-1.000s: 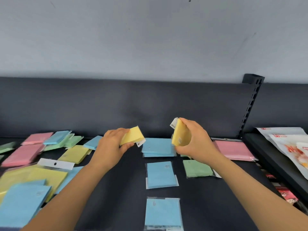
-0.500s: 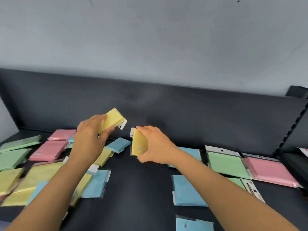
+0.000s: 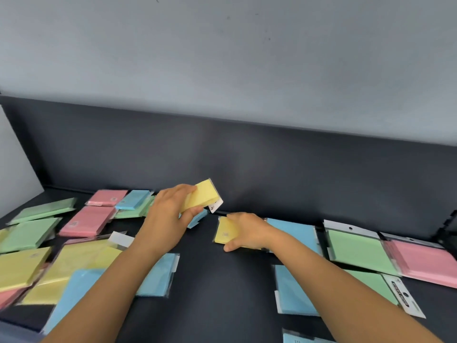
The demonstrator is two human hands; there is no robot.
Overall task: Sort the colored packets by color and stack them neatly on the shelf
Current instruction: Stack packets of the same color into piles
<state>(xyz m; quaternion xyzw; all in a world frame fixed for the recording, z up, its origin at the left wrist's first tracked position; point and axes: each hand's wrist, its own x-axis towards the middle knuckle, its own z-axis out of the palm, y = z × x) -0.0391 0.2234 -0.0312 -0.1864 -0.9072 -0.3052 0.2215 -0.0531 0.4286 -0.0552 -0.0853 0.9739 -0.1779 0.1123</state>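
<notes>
At centre frame, the raised yellow packet (image 3: 199, 198) is being gripped by the left hand (image 3: 168, 216), the lower yellow packet (image 3: 225, 234) by the right hand (image 3: 249, 231) on the shelf (image 3: 210, 280); a skewed stack is being risked by their slickness.

With the bare middle of the shelf (image 3: 217, 280) as the dial, a heap of overlapping packets (image 3: 61, 268) lies at 9 o'clock. A looser row of packets (image 3: 99, 214) lies at 10, near the back panel (image 3: 272, 164). At 11 the left hand (image 3: 168, 216) holds a raised packet (image 3: 200, 196) above the shelf. At 1 the right hand (image 3: 249, 231) holds a low packet (image 3: 226, 233). Lapped packets (image 3: 358, 251) spread at 3, and a lone packet (image 3: 296, 339) lies at 4.
</notes>
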